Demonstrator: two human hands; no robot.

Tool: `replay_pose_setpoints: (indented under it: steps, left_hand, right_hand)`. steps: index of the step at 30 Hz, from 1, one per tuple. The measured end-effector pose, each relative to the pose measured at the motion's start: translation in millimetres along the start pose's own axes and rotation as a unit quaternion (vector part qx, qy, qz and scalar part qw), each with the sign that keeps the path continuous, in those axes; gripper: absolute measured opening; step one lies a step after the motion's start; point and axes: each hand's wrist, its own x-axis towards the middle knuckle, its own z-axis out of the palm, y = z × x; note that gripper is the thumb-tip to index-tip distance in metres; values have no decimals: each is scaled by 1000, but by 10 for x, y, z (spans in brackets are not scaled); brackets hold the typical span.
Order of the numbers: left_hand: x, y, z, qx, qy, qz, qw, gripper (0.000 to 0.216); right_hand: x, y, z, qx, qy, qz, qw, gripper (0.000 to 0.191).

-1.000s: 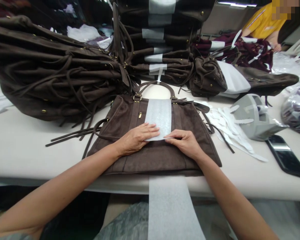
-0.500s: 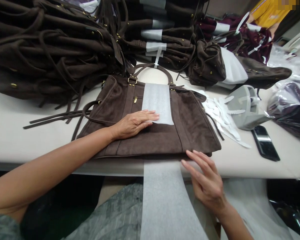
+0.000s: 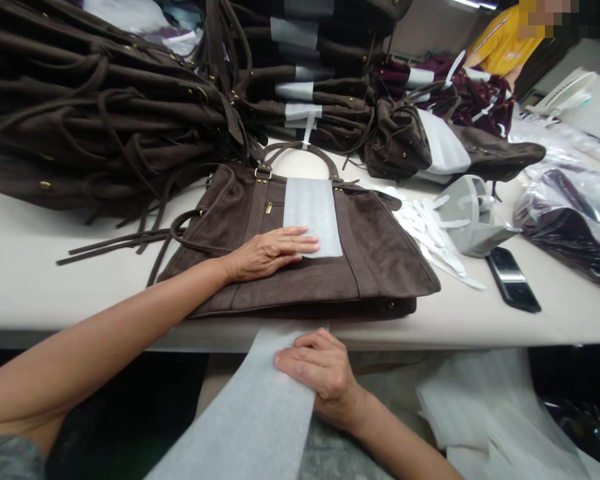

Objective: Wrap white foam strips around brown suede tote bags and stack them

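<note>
A dark brown suede handbag (image 3: 380,253) lies flat on the pale table, its handles pointing away from me. Over its middle runs a white foam strip (image 3: 313,207), and my left hand (image 3: 265,255) rests flat there, fingers stretched across the strip's near end and the bag. Below the table edge, my right hand (image 3: 325,373) grips a long hanging length of white foam sheet (image 3: 250,413), which comes out from under the bag. A white tag (image 3: 309,130) hangs on the bag's handle.
Brown bags (image 3: 80,120) are piled at the left and back. On the right are loose white tags (image 3: 425,230), a grey tape dispenser (image 3: 475,217), a black phone (image 3: 513,280) and plastic-wrapped goods (image 3: 570,220). A person in yellow (image 3: 500,43) stands far back.
My right hand has moved left from the bag's front edge and closed on the hanging foam sheet, swinging it leftward. My left hand stays on the bag; the view has shifted slightly.
</note>
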Motion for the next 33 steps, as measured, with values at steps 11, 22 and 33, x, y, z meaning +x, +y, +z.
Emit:
replay_pose_setpoints:
  steps: [11, 22, 33]
  left_hand:
    - [5, 24, 13, 36, -53, 60, 996, 30]
    - [48, 250, 47, -115, 70, -83, 987, 35]
    - [44, 285, 144, -63, 44, 4, 997, 33]
  right_hand:
    - [646, 366, -794, -113, -100, 185, 971, 20]
    - [891, 1017, -757, 196, -197, 420, 864, 56]
    - [936, 963, -611, -56, 3, 280, 958, 40]
